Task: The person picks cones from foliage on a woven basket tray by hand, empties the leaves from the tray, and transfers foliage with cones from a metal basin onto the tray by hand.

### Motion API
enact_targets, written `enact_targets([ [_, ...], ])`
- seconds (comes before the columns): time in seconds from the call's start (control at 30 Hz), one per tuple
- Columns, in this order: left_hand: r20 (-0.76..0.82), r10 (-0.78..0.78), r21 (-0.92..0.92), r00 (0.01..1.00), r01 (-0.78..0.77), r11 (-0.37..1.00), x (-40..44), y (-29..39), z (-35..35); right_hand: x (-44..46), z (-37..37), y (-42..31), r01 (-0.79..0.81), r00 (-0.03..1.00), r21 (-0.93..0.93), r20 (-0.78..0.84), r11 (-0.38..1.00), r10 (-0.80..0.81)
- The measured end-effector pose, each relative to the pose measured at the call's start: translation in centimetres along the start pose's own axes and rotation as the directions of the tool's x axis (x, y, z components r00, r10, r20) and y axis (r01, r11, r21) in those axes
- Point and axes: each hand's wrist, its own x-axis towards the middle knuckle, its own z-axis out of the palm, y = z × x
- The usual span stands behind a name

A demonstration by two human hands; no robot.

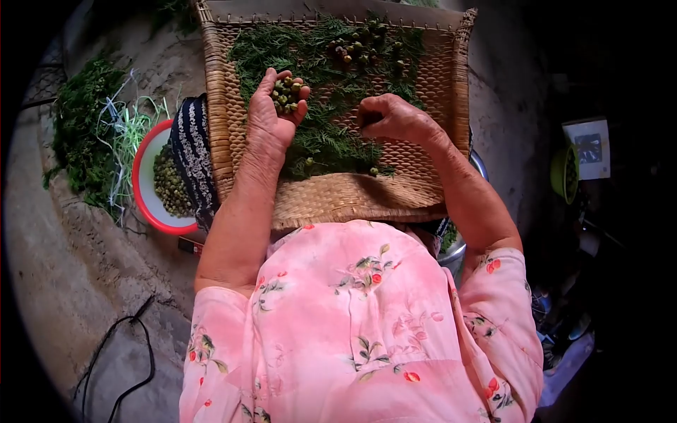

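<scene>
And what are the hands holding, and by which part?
The left hand cups a pile of small green cones from below, in its palm. Whether the right hand holds anything can't be told.

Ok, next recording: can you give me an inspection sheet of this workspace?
Surface: woven tray in front of the person, largely covered with green sprigs.
Work items: green cones in the left hand and on the tray; more small green pieces in a red-rimmed bowl beside it.
Clutter: heap of greenery and pale plastic strips at left.
Hands: left cupped palm up; right hand above the tray, fingers curled, contents hidden.
Cables: black cord on the floor, lower left; its use cannot be told.
Surroundings: green bowl at far right; much of that side too dark to read.
</scene>
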Motion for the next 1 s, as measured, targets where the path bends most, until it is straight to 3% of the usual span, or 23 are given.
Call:
enact_targets([
  [0.03, -0.001, 0.003, 0.003, 1.0, -0.003, 1.0, -0.1, 0.0, 0.1, -0.2, -0.2, -0.7, -0.095, 0.995, 0.268, 0.034, 0.959, 0.089],
  [0.07, 0.002, 0.012, 0.003, 1.0, -0.012, 1.0, -0.1, 0.1, 0.2, -0.2, -0.1, -0.7, -0.086, 0.996, 0.264, 0.032, 0.961, 0.081],
  [0.13, 0.004, 0.01, 0.005, 1.0, -0.01, 1.0, -0.1, 0.0, 0.1, 0.0, 0.3, -0.9, -0.059, 0.996, 0.678, -0.008, 0.733, 0.088],
  [0.27, 0.002, 0.011, 0.002, 1.0, -0.011, 1.0, 0.0, -0.1, -0.1, 0.5, 0.7, -0.9, -0.101, 0.989, 0.795, 0.015, 0.599, 0.146],
  [0.4, 0.009, 0.019, -0.008, 1.0, -0.019, 1.0, -0.1, 0.0, 0.0, 1.1, 2.5, -1.5, -0.079, 0.996, 0.907, 0.057, 0.413, 0.065],
  [0.47, 0.005, 0.013, -0.019, 1.0, -0.013, 1.0, -0.1, 0.1, 0.0, 1.7, 3.6, -1.3, -0.124, 0.986, 0.916, 0.157, 0.381, -0.057],
  [0.53, -0.003, 0.024, -0.015, 1.0, -0.024, 1.0, -0.1, 0.2, 0.1, 2.0, 5.1, -2.3, -0.124, 0.984, 0.931, 0.159, 0.345, -0.075],
  [0.57, 0.003, 0.018, -0.024, 1.0, -0.018, 1.0, 0.0, 0.2, -0.1, 2.4, 5.5, -2.5, -0.141, 0.976, 0.913, 0.194, 0.382, -0.103],
  [0.6, 0.002, 0.021, -0.024, 1.0, -0.021, 0.999, 0.0, 0.2, -0.2, 2.4, 5.9, -3.5, -0.179, 0.979, 0.849, 0.204, 0.498, 0.005],
  [0.67, 0.021, 0.008, -0.042, 1.0, -0.007, 0.999, 0.1, 0.3, -0.3, 3.0, 6.9, -3.4, -0.141, 0.983, 0.599, 0.177, 0.788, 0.041],
  [0.7, 0.02, 0.009, -0.043, 1.0, -0.008, 0.999, 0.2, 0.3, -0.4, 3.0, 7.6, -3.4, 0.139, 0.99, 0.24, -0.028, 0.961, -0.136],
  [0.8, 0.036, 0.011, -0.025, 0.999, -0.01, 1.0, 0.3, 0.3, -0.4, 3.2, 9.7, -3.0, 0.335, 0.933, -0.218, -0.057, 0.917, -0.355],
  [0.87, 0.005, 0.016, -0.017, 1.0, -0.016, 1.0, 0.1, 0.3, -0.1, 2.5, 10.1, -3.8, 0.242, 0.969, -0.375, 0.057, 0.895, -0.239],
  [0.97, -0.007, 0.012, -0.011, 1.0, -0.012, 1.0, 0.1, 0.2, 0.0, 3.1, 10.3, -3.2, 0.225, 0.97, -0.4, 0.001, 0.888, -0.245],
  [1.0, -0.008, 0.002, -0.017, 1.0, -0.002, 1.0, 0.1, 0.2, -0.1, 3.1, 9.5, -3.1, 0.243, 0.963, -0.266, -0.05, 0.933, -0.265],
])
